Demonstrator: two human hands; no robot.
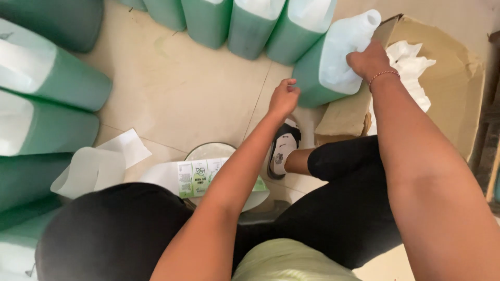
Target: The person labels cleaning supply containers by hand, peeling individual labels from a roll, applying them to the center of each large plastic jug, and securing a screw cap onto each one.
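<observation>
A translucent plastic jug [325, 67], part filled with green liquid, stands tilted on the tiled floor. My right hand [371, 61] grips it near the neck. My left hand [284, 98] hovers by the jug's lower left side with its fingers curled; whether it touches the jug I cannot tell. A strip of green and white labels [200, 177] on white backing paper lies across my lap, over a round reel.
Several more green-filled jugs stand along the top [250, 26] and down the left side [41, 78]. An open cardboard box [448, 78] with white paper inside sits at the right. Loose backing paper [99, 164] lies at the left. My sandalled foot [284, 148] rests below the jug.
</observation>
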